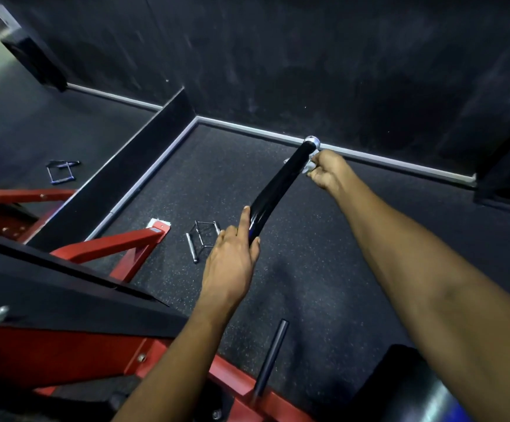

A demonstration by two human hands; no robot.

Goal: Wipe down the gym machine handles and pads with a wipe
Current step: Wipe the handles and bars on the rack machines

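The handle (281, 185) is a glossy black bar running up and away from me, its chrome cap (312, 142) at the far end near the wall's baseboard (384, 162). My right hand (328, 173) is curled around the wipe (310, 168), a small white wad pinched against the bar just below the cap, so I judge I'm working the far end of the grip. My left hand (232, 260) steadies the near end: fingers mostly straight, laid along the bar, thumb on the other side, more a brace than a full grip. I take that as the reason for it, to keep the bar from swinging while the other hand rubs.

Below lies speckled rubber floor (323, 269), with a loose metal attachment (202, 239) on it, well apart from the bar. The red frame (116, 248) of the machine sits to my left, a dark peg (270, 357) sticks up from it, and a black pad (405, 388) shows at lower right, not being wiped at this moment.
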